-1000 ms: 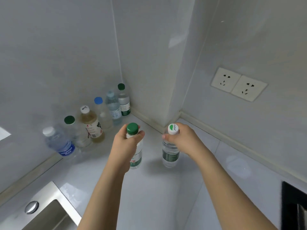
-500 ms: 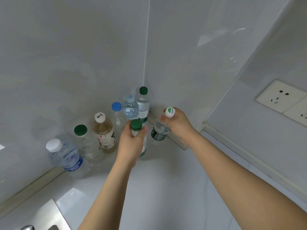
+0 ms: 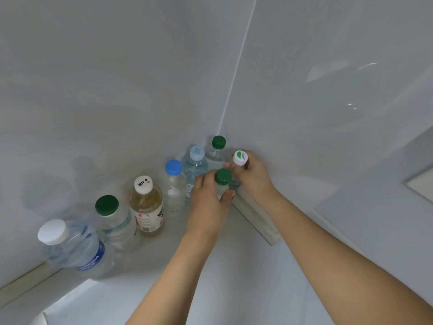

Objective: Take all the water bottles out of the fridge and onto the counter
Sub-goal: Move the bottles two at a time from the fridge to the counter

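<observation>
Several bottles stand in a row along the back wall of the white counter (image 3: 234, 289), running into the corner: a white-capped blue-label bottle (image 3: 70, 249), a green-capped one (image 3: 112, 221), a tea-coloured bottle (image 3: 147, 207), a blue-capped one (image 3: 174, 186), a pale-blue-capped one (image 3: 195, 160) and a green-capped one (image 3: 218, 148). My left hand (image 3: 208, 207) grips a green-capped bottle (image 3: 223, 178) by its neck. My right hand (image 3: 254, 177) grips a bottle with a white, green-leaf cap (image 3: 240, 157); its body is mostly hidden. Both held bottles are close to the corner, next to the row.
Grey tiled walls meet in the corner just behind the bottles. A pale skirting strip (image 3: 255, 219) runs along the right wall's foot. The edge of a wall socket plate (image 3: 421, 188) shows at far right.
Both hands have carried their bottles farther toward the corner, up against the row's end. The view has swung left, so the sink and most of the sockets have left the frame.
</observation>
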